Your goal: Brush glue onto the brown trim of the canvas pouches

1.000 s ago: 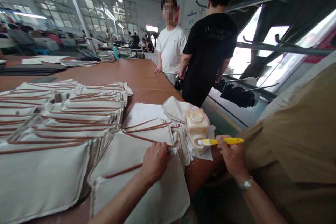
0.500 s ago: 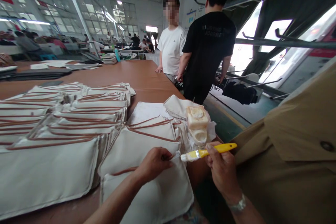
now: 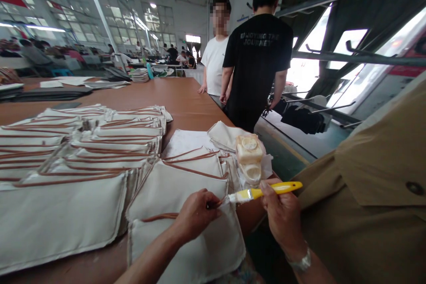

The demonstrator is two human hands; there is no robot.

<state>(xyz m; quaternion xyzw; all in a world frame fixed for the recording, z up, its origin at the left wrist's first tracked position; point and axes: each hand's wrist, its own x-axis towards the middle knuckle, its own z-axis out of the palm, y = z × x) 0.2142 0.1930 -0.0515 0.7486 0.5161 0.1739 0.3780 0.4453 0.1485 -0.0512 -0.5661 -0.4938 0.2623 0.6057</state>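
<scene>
Pinching the far right corner of the nearest canvas pouch point(image 3: 186, 248), the left hand point(image 3: 198, 213) has its fingers curled tight against the thumb, knuckles up, with the forearm running in from the near edge. The right hand point(image 3: 282, 215) is closed round the yellow plastic handle of a flat brush point(image 3: 266, 191). The brush is held almost level, and its pale bristles point left and meet the pouch corner right at the left fingertips. A metal wristwatch point(image 3: 301, 264) sits on the right wrist. The pouch is off-white woven cloth, rectangular with rough edges, crossed by a thin brown cord trim point(image 3: 159, 217). It lies at the near edge of the brown table point(image 3: 186, 97), overlapping others of its kind. Just beyond the brush a squat, smeared cream tub point(image 3: 250, 157) stands on white paper. To the left, many like pouches point(image 3: 100, 142) lie in fanned rows. At the table's far right side stand a person in a black T-shirt point(image 3: 258, 62), whose back reads "ENJOYING THE JOURNEY", and a person in a white T-shirt point(image 3: 213, 60).
</scene>
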